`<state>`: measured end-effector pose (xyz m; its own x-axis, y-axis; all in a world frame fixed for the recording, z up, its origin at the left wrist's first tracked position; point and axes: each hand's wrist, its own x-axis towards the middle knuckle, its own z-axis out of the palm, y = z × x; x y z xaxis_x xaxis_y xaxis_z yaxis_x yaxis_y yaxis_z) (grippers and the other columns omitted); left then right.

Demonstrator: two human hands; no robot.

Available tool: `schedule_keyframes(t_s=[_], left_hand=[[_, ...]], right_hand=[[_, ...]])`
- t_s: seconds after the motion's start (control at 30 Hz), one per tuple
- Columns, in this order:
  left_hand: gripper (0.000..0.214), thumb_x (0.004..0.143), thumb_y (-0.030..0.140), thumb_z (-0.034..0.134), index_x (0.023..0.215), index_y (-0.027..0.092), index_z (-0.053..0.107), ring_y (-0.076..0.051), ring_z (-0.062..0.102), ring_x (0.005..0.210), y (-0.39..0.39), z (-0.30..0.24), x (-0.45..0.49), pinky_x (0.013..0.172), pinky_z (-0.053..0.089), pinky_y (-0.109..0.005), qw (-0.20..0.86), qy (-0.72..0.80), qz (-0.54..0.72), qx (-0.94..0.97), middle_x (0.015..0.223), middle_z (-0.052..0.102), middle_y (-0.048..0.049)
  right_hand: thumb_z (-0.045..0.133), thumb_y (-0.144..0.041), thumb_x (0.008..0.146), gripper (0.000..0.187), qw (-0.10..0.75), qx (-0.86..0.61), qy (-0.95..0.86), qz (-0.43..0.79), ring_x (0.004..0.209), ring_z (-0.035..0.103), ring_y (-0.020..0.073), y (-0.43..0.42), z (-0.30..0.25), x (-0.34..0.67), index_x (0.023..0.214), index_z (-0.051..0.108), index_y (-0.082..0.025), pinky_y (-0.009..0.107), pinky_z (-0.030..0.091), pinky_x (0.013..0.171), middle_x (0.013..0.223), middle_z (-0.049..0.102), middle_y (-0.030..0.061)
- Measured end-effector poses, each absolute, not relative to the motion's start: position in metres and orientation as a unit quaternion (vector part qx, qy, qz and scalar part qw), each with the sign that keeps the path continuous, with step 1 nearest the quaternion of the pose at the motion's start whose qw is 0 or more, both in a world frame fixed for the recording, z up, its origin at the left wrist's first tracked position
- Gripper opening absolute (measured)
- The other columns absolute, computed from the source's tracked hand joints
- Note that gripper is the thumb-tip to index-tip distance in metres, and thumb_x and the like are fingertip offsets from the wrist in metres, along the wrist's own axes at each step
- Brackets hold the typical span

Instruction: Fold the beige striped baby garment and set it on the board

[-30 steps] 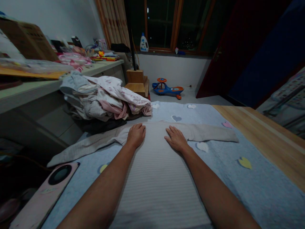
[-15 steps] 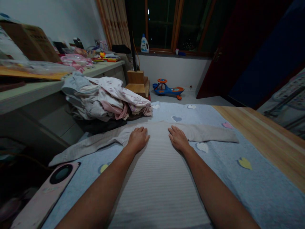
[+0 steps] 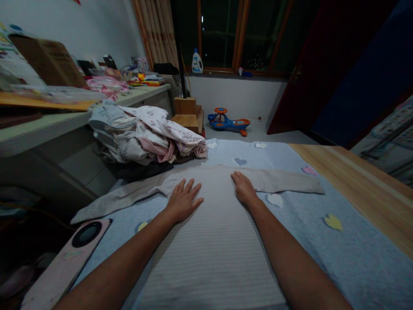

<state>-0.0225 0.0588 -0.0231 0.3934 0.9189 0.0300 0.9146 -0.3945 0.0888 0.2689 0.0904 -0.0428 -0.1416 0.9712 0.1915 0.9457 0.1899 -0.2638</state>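
Grey ribbed knit top [image 3: 209, 245], sleeves spread, lying flat on blue heart-patterned bedspread [image 3: 361, 262]; left hand [image 3: 183, 200] open, fingers splayed; right hand [image 3: 244, 188] open, ungripping; flat palms either side of centre suit smoothing ribs evenly

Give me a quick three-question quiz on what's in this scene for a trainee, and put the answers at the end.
1. Which has its fingers spread wider on the ribbed grey long-sleeved top, the left hand or the right hand?
2. True or false: the blue and orange ride-on toy stands on the blanket.
3. Fill in the blank: the top lies on a light-blue blanket decorated with ____ shapes.

Key: 1. The left hand. 2. False, it stands on the floor beyond the blanket. 3. Heart.
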Motion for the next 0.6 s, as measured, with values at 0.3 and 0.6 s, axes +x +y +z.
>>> schedule_keyframes(t_s=[0.3, 0.6], left_hand=[[0.061, 0.096, 0.059, 0.04, 0.15, 0.029, 0.044, -0.039, 0.025, 0.148, 0.051, -0.021, -0.025, 0.118, 0.023, -0.052, 0.016, 0.563, 0.05, 0.825, 0.16, 0.036, -0.0094], [0.06, 0.096, 0.056, 0.043, 0.148, 0.027, 0.047, -0.041, 0.026, 0.148, 0.051, -0.022, -0.026, 0.117, 0.025, -0.054, 0.021, 0.554, 0.069, 0.829, 0.159, 0.037, -0.0117]], right_hand=[[0.055, -0.021, 0.089, 0.039, 0.237, -0.499, -0.833, 0.041, 0.132, 0.049, 0.0247, 0.073, -0.03, 0.249, 0.126, 0.065, -0.013, 0.042, 0.034, 0.115, 0.14, 0.058, 0.0165], [0.048, -0.053, 0.096, 0.065, 0.076, -0.533, -0.838, 0.089, 0.149, 0.025, 0.031, 0.062, -0.016, 0.234, 0.151, 0.041, -0.019, 0.05, 0.02, 0.12, 0.162, 0.031, 0.0122]])
